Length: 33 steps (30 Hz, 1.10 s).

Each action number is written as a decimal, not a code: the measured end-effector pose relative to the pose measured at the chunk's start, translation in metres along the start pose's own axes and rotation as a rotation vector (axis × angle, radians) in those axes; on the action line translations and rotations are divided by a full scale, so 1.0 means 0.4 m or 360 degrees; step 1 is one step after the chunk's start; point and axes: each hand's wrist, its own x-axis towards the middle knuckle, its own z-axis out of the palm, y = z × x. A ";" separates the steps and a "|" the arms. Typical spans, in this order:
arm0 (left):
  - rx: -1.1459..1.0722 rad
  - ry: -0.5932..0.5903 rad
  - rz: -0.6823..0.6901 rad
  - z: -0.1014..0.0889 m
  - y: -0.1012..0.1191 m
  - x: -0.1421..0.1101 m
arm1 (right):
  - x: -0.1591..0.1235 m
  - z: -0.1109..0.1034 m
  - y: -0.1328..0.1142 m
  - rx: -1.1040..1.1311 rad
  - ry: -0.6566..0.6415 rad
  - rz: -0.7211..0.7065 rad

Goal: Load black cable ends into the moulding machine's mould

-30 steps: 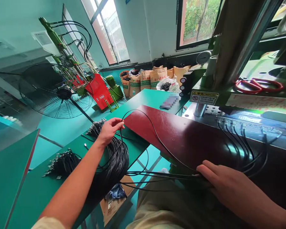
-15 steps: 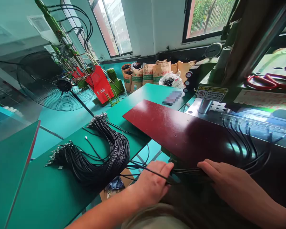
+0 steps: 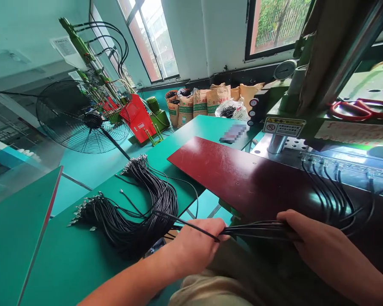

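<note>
Above the lap [image 3: 210, 289], the left hand [image 3: 201, 238] and right hand [image 3: 315, 240] are gripping a run of black cables [image 3: 255, 228]; some cable ends [image 3: 339, 176] are already resting at the press's [image 3: 347, 59] clear strip [image 3: 354, 167], while a large bundle [image 3: 164, 199] on the green table [image 3: 60, 263] is apparently awaiting handling.

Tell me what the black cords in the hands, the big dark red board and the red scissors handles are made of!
The black cords look like smooth rubber or soft plastic outside, because they bend and shine a little. The dark red board might be coated wood or hard plastic: flat, glossy, lightly scuffed. The scissors handles seem to be shiny plastic, judging by their bright, even red.
</note>
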 end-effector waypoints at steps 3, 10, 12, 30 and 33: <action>-0.0046 -0.0071 -0.0113 -0.006 -0.004 -0.007 | 0.000 0.003 0.012 0.0208 -0.0202 0.0247; -0.0437 0.0000 0.0053 -0.151 0.086 -0.008 | 0.001 0.009 0.023 0.0460 -0.0192 0.0640; -0.0698 -0.0133 -0.0015 -0.187 0.110 -0.001 | 0.005 0.003 0.016 0.0510 -0.0171 0.0648; -0.1133 -0.0502 0.0098 -0.416 0.217 0.188 | 0.070 -0.118 -0.017 0.0630 0.0412 0.0890; -0.1100 -0.0494 0.0117 -0.432 0.259 0.206 | 0.072 -0.129 -0.026 0.0797 0.0467 0.0863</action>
